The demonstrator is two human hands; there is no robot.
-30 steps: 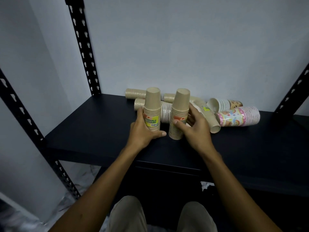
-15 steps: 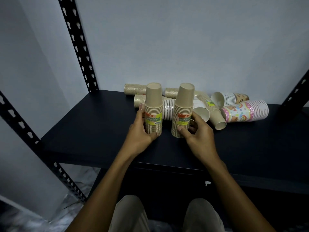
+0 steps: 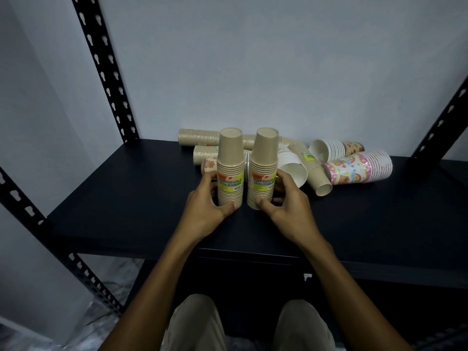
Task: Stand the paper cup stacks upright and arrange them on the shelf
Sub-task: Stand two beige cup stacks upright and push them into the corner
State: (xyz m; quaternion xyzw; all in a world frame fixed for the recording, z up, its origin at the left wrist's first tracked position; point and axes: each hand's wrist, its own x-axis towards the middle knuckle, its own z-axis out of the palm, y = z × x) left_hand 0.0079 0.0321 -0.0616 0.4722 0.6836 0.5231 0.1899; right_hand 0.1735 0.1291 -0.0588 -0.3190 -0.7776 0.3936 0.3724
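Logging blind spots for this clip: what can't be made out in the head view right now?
- Lying brown stacks at the back: their count, hidden behind the two upright stacks.
- Left hand and right hand: the fingers wrap behind the stacks, out of sight.
- Small print under "DISPOSABLE TABLEWARE": too small.
- Lower shelf level: dark, cut off by the shelf edge.

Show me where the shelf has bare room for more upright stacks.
Free: shelf left of the left stack, and the front right, before the colourful stack. Crowded: the back, behind the right stack, with toppled stacks.
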